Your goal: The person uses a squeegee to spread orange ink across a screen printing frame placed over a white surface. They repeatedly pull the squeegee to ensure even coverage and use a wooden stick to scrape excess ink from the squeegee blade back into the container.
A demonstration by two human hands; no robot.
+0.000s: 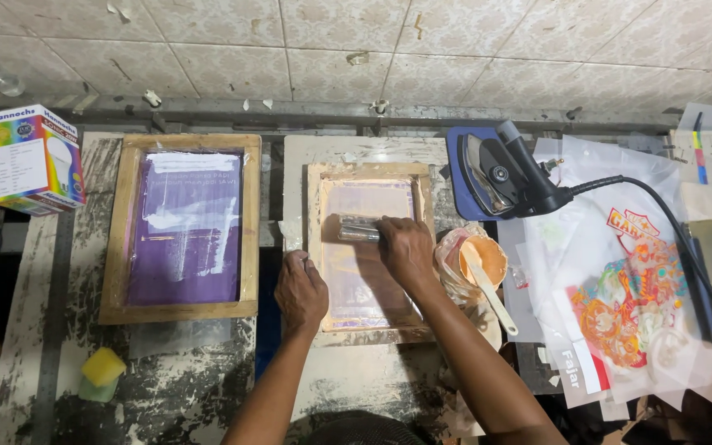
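Observation:
A small wooden screen-printing frame (318,194) lies flat in the middle of the worktable, its mesh pale pink. My right hand (405,250) grips a squeegee (356,227) that rests across the upper part of the mesh. My left hand (301,291) presses down on the frame's left edge near its lower corner. Just right of the frame sits a plastic-lined tub of orange ink (481,261) with a white spatula (492,297) resting in it.
A larger wooden frame with purple mesh (185,228) lies to the left. A light-bulb box (35,159) stands far left, a yellow-green sponge (102,372) near the front. An upturned iron (498,175) with a black cord and printed transfer sheets (632,309) lie at the right.

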